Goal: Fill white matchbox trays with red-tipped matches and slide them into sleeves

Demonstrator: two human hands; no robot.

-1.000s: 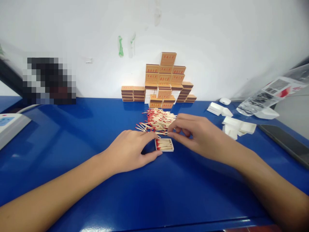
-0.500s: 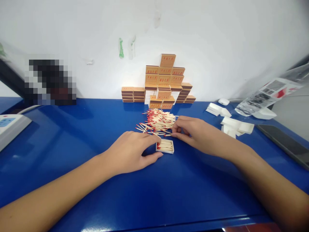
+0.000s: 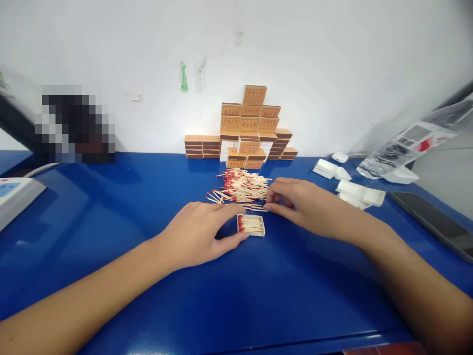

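A small white matchbox tray [image 3: 252, 225], part filled with red-tipped matches, lies on the blue table [image 3: 148, 207]. My left hand [image 3: 199, 232] rests beside it, thumb and forefinger pressed against the tray's left end. My right hand [image 3: 295, 203] sits just behind and right of the tray, its fingertips pinched at the near edge of a loose pile of matches [image 3: 242, 185]. What the pinch holds is too small to make out.
Several orange matchboxes [image 3: 247, 128] are stacked against the white wall. Empty white trays [image 3: 356, 193] lie to the right, with a plastic bag [image 3: 402, 148] and a dark flat device [image 3: 432, 222]. A white appliance [image 3: 15, 195] sits at the far left.
My right hand has moved back from over the tray to the near edge of the match pile. The left hand has stayed on the tray.
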